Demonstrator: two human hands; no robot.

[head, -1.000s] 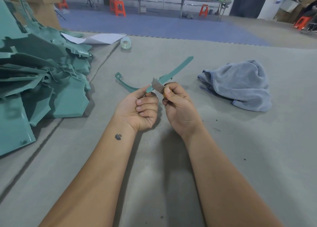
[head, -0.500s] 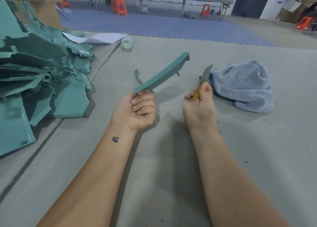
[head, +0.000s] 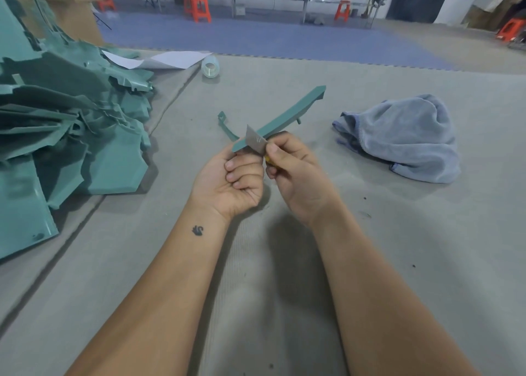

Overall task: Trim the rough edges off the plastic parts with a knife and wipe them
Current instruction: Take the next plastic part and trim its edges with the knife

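Left hand (head: 230, 182), centre frame: fingers curled round the near end of a long green plastic part (head: 280, 121), which slants up toward the upper right. Right hand (head: 296, 170) just beside it, pinching a knife (head: 256, 141); grey blade laid against the part's near end, a bit of yellow handle showing between the fingers.

Surface: grey felt-like tabletop (head: 427, 262), a few dark specks at right. Heap of green plastic parts (head: 71, 125) fills the left of the frame. Crumpled blue-grey cloth (head: 404, 139) at right. A thin curved green strip (head: 227, 126) lies behind the hands. White paper sheet (head: 170, 59) and a roll of clear tape (head: 210, 67) at upper centre-left.

Room: blue floor mat (head: 270, 40) beyond the tabletop, orange stools (head: 197, 7), long metal bench along the far wall.

Change from half a second ago: then the knife was held apart near the cloth; now the blade is back on the part, hands close together.
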